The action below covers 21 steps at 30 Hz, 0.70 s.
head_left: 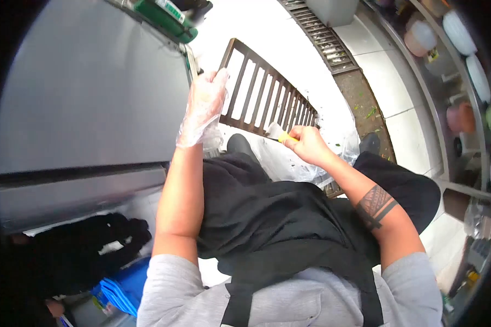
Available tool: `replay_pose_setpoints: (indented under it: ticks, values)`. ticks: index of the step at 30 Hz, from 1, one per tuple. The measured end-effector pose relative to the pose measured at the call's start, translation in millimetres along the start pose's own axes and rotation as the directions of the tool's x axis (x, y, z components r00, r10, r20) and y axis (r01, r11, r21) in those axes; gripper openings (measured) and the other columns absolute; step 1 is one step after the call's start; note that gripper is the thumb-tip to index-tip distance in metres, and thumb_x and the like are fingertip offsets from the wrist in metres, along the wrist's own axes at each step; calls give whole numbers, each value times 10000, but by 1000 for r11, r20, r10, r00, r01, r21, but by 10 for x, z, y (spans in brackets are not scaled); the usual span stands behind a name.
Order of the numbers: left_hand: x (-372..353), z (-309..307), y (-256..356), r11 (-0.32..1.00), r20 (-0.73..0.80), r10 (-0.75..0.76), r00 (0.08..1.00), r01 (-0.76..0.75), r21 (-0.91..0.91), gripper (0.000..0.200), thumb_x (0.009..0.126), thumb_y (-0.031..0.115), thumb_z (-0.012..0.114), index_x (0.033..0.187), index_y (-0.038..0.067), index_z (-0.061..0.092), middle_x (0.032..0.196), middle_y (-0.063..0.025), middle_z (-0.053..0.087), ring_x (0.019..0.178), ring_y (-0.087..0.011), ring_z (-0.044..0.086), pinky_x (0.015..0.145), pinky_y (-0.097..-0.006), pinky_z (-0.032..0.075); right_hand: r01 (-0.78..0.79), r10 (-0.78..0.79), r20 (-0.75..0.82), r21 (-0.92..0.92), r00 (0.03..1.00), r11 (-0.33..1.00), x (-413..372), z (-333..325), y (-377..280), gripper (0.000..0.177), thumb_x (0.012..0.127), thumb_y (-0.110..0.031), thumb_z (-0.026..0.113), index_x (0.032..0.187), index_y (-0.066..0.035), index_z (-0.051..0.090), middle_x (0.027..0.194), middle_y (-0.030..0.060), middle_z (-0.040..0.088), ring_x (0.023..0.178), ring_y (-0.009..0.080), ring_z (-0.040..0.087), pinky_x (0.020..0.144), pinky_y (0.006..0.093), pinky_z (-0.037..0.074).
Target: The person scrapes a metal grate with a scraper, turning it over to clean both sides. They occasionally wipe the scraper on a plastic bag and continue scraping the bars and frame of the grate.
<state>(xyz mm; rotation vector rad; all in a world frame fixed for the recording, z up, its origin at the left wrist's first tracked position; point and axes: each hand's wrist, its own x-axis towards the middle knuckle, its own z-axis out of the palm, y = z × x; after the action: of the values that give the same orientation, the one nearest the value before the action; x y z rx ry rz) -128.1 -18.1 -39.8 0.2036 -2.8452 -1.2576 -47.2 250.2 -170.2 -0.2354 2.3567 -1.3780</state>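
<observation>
A dark slatted metal drain grate is tilted up in front of me, out over the pale floor. My left hand, in a clear plastic glove, is closed on the grate's near left end. My bare right hand grips a scraper with a yellow handle. The scraper's pale blade overlaps the grate's lower rail in this view. Beneath the grate and my right hand lies crumpled clear plastic, dotted with small dark bits.
An uncovered floor channel with leafy scraps runs at the right, and another grate sits beyond it by a grey bin. Shelving with containers lines the right side. A steel cabinet fills the left, near a green bottle.
</observation>
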Motion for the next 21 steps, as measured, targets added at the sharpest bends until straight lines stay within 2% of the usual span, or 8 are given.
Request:
replay_pose_setpoints:
  ticks: [3,5,10,13,16,18,20,21]
  values:
    - [-13,27,-46,984,13,-72,997,74,-160,381,1049,382,659,1108,17,751,642,58,520,510,-41,443,447,-241,326,-15,19,-42,86,999,996,20,127,158,334,893,-281,779,939,50,764,862,245,731,810,331,740,752,430,552]
    - [-48,48,-16,975,24,-103,994,106,-196,370,1052,370,660,1100,12,745,641,59,514,497,-40,432,443,-242,319,-89,98,-34,206,995,974,26,262,244,326,886,-286,783,928,38,786,854,210,748,801,294,737,752,420,557]
    - [8,25,-86,950,52,-151,987,159,-269,354,1055,351,663,1134,16,748,652,43,533,471,-48,427,424,-256,319,34,23,-143,382,989,923,82,541,505,314,872,-283,799,933,25,805,800,156,745,740,222,701,717,389,550]
    - [-30,19,5,928,69,-191,979,203,-313,350,1054,357,664,1147,28,738,655,43,520,448,-50,400,409,-256,298,-31,95,-89,543,991,839,42,617,544,309,874,-284,808,916,22,809,777,111,734,712,185,672,691,363,539]
    - [-72,-1,87,907,90,-235,968,252,-339,343,1057,353,657,1154,33,731,666,40,519,439,-51,383,407,-253,286,-108,184,-46,662,982,741,-10,611,530,287,890,-276,813,910,11,804,773,56,721,697,143,640,660,336,519]
    - [-93,-1,113,900,88,-251,964,266,-346,337,1061,349,651,1155,35,729,672,38,520,437,-51,377,407,-250,283,-232,256,122,854,959,466,-17,536,560,266,904,-267,816,917,-2,792,784,29,719,697,106,618,647,312,494]
    - [-101,-16,126,883,132,-246,960,278,-377,309,1068,320,638,1174,43,722,686,46,522,444,-41,347,408,-239,257,-165,206,68,846,976,507,34,470,572,249,910,-255,816,934,-9,784,794,15,713,710,92,615,659,290,487]
    - [-95,-17,136,882,134,-265,955,296,-366,309,1069,320,637,1181,43,717,688,45,524,446,-38,352,409,-237,256,-116,176,10,788,984,605,79,437,623,243,908,-253,815,934,-13,786,801,12,714,718,95,620,671,291,492]
